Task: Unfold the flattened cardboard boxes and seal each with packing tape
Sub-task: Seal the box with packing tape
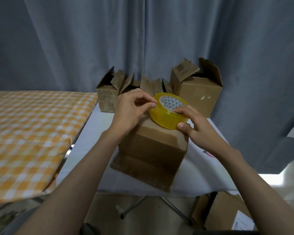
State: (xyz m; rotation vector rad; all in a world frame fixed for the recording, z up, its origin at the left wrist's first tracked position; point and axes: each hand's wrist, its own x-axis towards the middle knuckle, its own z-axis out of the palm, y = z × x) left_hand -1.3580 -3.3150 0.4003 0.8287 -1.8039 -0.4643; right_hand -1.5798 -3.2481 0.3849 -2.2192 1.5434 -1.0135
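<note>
Head view: my left hand (132, 109) pinches w/ thumb and forefinger at the rim of the yellow tape roll (168, 110), prob. at the loose end, tho the end itself is too small to make out. My right hand (197, 128) grips the roll from the near side, thumb on the outer band, fingers on the top face by the core. Roll sits tilted on top of the box in hand (153, 146), which stands near the front edge of the white counter (92, 133), top flaps shut, one flap hanging down at the bottom front. To do this step well, I reckon: steady the roll w/ the right, peel the end clean w/ the left, keep it from folding onto itself, start the strip past the box edge so it laps down the side, then run it along the centre seam & press flat. Count: 1 tape roll; 1 box in hand; at the counter's back edge 2 small open boxes (109, 97) as far as I can tell, plus 1 bigger open box (199, 92) at the back right corner. Checked cloth (29, 133) covers the surface left of the counter.
</note>
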